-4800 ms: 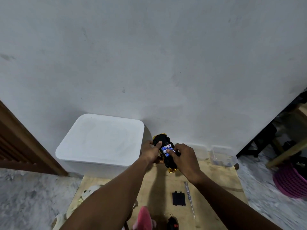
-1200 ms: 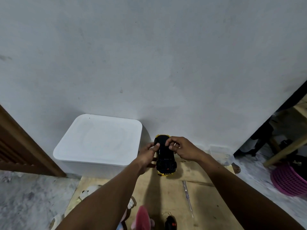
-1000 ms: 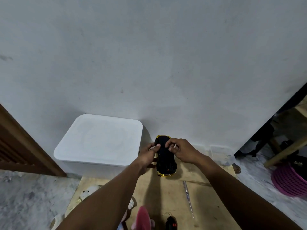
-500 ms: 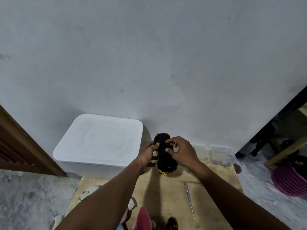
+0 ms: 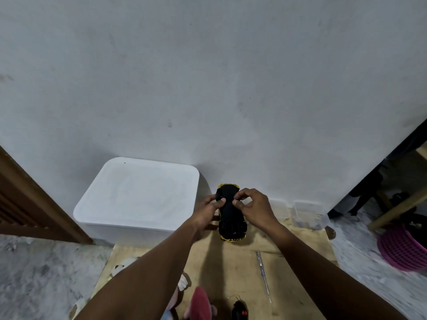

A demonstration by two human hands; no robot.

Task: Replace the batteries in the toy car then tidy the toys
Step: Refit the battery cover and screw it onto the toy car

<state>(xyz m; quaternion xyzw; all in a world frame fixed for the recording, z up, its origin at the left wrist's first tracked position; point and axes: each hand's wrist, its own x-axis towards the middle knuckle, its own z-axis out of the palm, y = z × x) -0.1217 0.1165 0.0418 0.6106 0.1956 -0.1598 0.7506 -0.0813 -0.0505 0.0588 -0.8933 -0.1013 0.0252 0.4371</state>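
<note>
Tabletop point(image 5: 231, 262): pale, bare plywood set against the wall.
Right of middle: a thin screwdriver point(image 5: 263, 276) lying lengthwise.
Near edge: a black remote control point(image 5: 240, 311) with red buttons, just beside a pink soft toy point(image 5: 201, 303).
Left edge: a white soft toy point(image 5: 120, 267), partly hidden by an arm.
Far right corner: clear plastic tubs point(image 5: 308, 214) by the wall.
Floor point(image 5: 34, 273): grey, marbled, on both sides.

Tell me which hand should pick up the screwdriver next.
Right. The screwdriver lies nearer the right hand, beside that forearm; the left hand grips the toy car and would likely have to cross over.
</note>
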